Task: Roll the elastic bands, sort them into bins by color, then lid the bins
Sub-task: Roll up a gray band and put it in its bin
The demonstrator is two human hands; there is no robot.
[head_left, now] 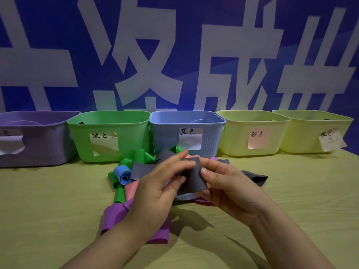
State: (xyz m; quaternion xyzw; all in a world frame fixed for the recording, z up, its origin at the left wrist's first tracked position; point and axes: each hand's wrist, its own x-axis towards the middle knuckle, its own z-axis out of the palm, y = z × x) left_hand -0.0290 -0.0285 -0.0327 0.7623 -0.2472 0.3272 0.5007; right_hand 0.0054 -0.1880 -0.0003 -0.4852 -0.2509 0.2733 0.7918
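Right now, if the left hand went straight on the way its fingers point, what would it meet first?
Beyond the grey band it pinches, the left hand points toward the blue bin; a green band at the bin's foot probably comes first, though depth is unclear.

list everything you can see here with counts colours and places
plastic bins: five; purple, green, blue, two pale yellow; row at the back
paper labels: five, white or pinkish, on bin fronts
loose elastic bands: several; green, blue, pink, purple, dark grey; heaped before the bins
grey elastic band: one, between both hands
table: one, yellow-green, foreground
wall banner: one, blue with white characters, behind bins
left hand: one, pinching grey band
right hand: one, pinching grey band
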